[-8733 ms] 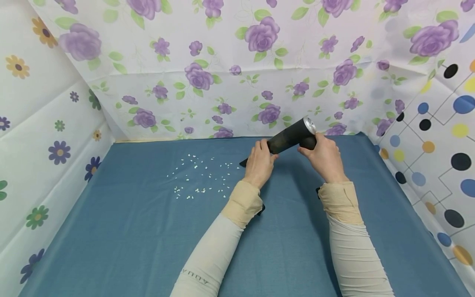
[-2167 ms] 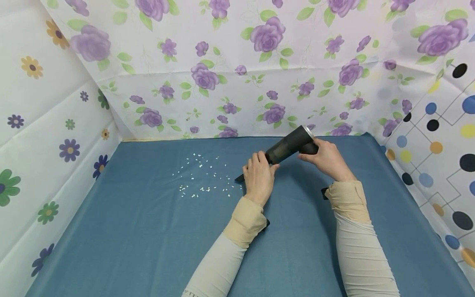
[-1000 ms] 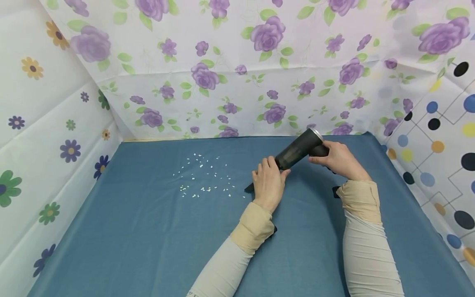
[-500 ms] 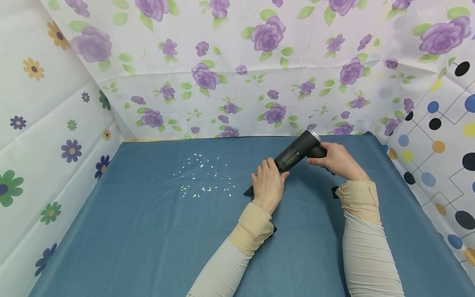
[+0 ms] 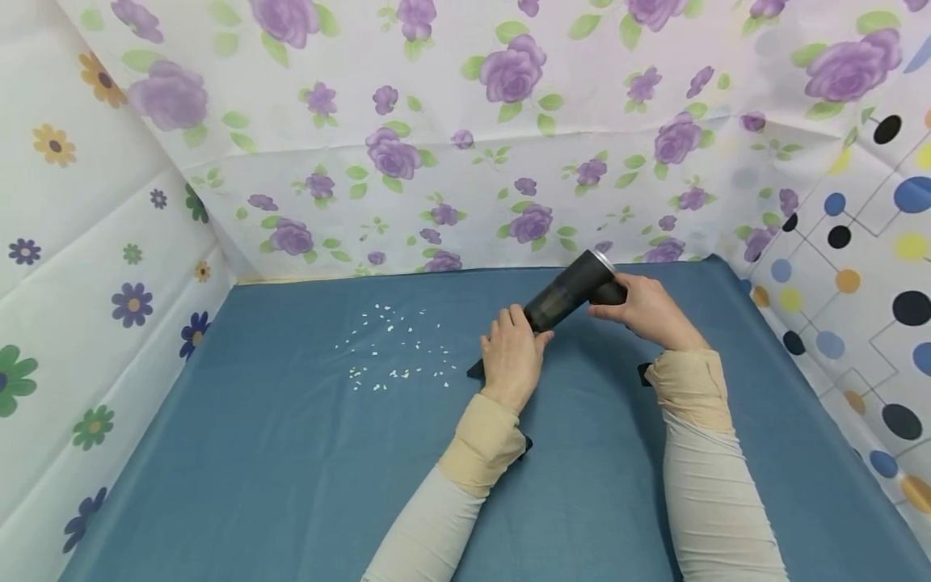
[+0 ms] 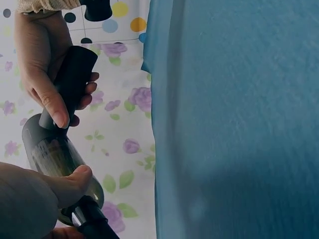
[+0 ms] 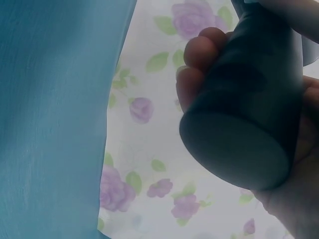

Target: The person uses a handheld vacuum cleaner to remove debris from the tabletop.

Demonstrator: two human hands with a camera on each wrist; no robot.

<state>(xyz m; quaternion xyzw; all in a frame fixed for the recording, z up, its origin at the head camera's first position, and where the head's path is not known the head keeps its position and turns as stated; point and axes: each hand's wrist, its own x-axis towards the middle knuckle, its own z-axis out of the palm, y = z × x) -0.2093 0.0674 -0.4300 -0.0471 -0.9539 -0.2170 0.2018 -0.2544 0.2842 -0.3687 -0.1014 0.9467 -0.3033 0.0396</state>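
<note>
A black handheld vacuum cleaner [image 5: 570, 291] with a see-through dust cup slants over the blue cloth, its silver-rimmed rear end raised. My right hand [image 5: 650, 311] grips its handle [image 7: 239, 144], fingers and thumb wrapped around it. Farther down, my left hand [image 5: 512, 356] holds the front end, thumb on the dust cup [image 6: 60, 154] in the left wrist view. Past the left fingers, the dark flat nozzle tip [image 5: 476, 370] points left, low over the cloth. Small white scraps [image 5: 398, 373] lie scattered to the left of the tip, the nearest ones close to it.
Blue cloth [image 5: 254, 453] covers the table. Behind it hangs a white sheet with purple roses [image 5: 393, 153]. A flower-print sheet [image 5: 87, 339] borders the left side, a dotted sheet [image 5: 858, 323] the right.
Compared with 8.7 seconds ago, the nozzle tip sits lower and several scraps near it are gone. A scrap beside the tip one second ago has vanished. Both hands keep their hold.
</note>
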